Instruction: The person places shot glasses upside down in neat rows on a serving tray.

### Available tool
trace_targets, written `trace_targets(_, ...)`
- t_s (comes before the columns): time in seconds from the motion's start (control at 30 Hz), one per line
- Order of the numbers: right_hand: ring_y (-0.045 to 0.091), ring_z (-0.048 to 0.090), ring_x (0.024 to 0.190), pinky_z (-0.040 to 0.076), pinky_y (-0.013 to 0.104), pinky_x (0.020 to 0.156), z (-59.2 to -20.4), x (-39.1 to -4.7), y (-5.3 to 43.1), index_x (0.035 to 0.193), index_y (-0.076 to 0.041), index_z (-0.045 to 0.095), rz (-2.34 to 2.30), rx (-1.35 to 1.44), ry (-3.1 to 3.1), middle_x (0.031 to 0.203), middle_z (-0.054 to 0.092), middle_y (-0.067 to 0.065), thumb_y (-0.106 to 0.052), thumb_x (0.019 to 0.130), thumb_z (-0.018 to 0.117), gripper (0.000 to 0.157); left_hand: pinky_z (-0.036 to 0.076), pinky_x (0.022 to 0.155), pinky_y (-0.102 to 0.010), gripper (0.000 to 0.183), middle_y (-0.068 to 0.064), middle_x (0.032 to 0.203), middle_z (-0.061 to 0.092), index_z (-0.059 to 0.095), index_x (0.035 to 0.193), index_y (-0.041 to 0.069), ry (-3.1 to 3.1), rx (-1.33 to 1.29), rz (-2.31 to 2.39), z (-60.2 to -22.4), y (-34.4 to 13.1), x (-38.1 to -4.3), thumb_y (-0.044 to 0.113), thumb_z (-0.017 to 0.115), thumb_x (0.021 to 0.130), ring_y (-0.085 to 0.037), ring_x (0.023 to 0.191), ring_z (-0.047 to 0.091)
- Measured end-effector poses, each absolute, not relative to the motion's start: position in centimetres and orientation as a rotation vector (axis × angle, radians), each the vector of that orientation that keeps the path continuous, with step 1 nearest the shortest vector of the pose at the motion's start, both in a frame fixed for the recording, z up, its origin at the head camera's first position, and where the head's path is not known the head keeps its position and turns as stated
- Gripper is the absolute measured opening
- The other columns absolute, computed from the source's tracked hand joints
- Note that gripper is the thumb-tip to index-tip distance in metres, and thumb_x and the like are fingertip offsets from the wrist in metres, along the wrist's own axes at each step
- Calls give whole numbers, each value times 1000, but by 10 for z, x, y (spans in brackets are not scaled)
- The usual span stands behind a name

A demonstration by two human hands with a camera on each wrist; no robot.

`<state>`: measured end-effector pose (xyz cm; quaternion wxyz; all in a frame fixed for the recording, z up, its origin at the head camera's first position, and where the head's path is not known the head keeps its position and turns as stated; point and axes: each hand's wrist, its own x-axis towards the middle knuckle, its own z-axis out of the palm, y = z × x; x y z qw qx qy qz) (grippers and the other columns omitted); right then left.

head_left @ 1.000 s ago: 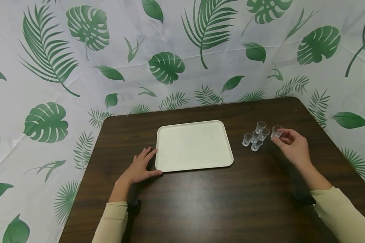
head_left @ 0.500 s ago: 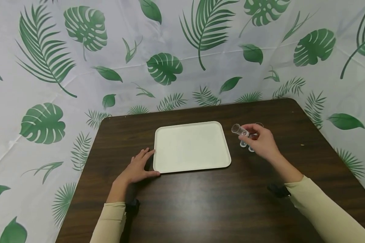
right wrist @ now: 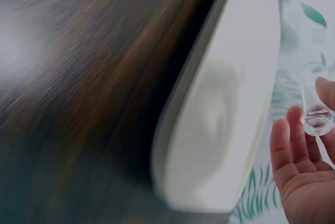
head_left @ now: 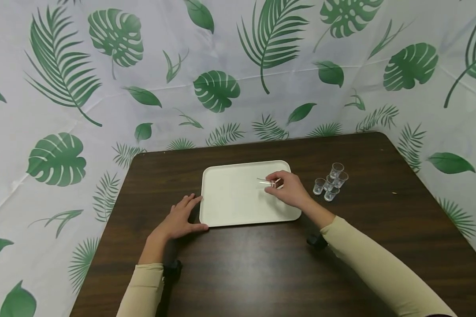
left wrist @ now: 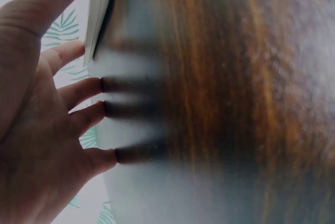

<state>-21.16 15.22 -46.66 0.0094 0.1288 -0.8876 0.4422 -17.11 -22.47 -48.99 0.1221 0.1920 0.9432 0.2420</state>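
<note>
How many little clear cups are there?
6. One cup in the right hand above the tray; five on the table, right of the tray: back one, right one, middle one, left one, front one. They overlap; another could be hidden.

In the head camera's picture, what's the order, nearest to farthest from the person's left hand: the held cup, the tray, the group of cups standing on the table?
1. White tray: right beside the left hand.
2. Held cup: above the tray, in the right hand's grip.
3. Group of cups: on the table, beyond the tray's right side.
</note>
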Motion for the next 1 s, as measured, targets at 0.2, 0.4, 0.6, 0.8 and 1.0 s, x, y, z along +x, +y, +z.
trace_targets(0.2,20,64,83,50,35,71,-469,-229,109,112,-3,70,1407,409,-2727,95,69,4,-16,83,78,33,12,106,-72,100,-20,159,21,31,155,16,2760,552,706,-486,-228,-173,60,75,77,-41,146,14)
trace_targets(0.4,15,64,80,50,34,72,-477,-239,71,117,-5,67,1411,347,-2689,101,68,4,-13,80,80,40,12,106,-72,100,-20,159,22,32,155,15,2756,556,695,-488,-226,-172,60,75,77,-41,146,15)
trace_targets(0.6,14,63,80,49,33,72,-477,-247,38,115,-9,68,1379,367,-2653,107,70,5,-9,80,79,36,14,106,-72,101,-19,159,23,33,155,17,2768,540,684,-490,-226,-173,64,74,76,-40,146,16)
trace_targets(0.8,13,59,84,48,29,72,-477,-253,13,118,-12,68,1245,457,-2752,110,67,2,-9,85,76,34,15,108,-69,101,-17,159,24,33,155,18,2763,529,688,-488,-226,-174,64,75,74,-39,146,17)
trace_targets(1.0,17,59,89,48,33,78,-482,-251,-1,122,-12,66,1145,568,-2782,111,65,3,-8,88,73,35,15,109,-67,101,-16,159,24,33,155,18,2745,519,681,-487,-225,-174,65,74,74,-38,147,16)
